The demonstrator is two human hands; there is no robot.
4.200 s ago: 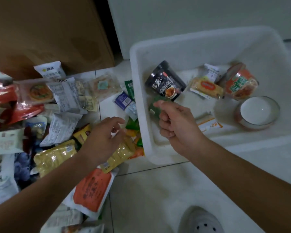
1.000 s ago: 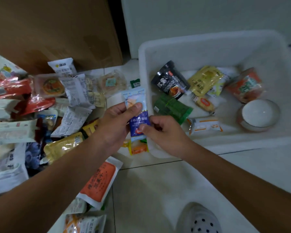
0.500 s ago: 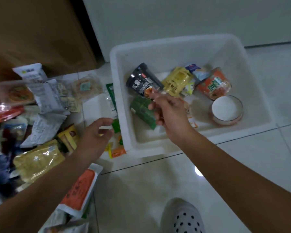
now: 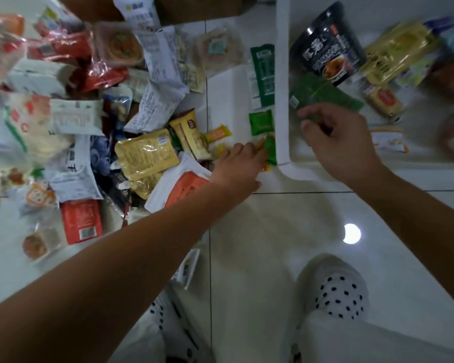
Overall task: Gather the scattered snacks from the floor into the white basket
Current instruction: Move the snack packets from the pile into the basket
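My left hand (image 4: 237,166) is reaching low, fingertips touching a small green packet (image 4: 270,149) lying on the floor against the white basket (image 4: 282,100) wall; grip not closed. My right hand (image 4: 338,145) is hovering over the basket, fingers loosely curled, holding nothing.

a home: glossy tiled floor (image 4: 286,231), slippers (image 4: 336,289), wooden furniture (image 4: 194,9)

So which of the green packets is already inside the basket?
The wide dark green packet below the black cup, inside the white basket. The other green ones lie on the floor outside its wall.
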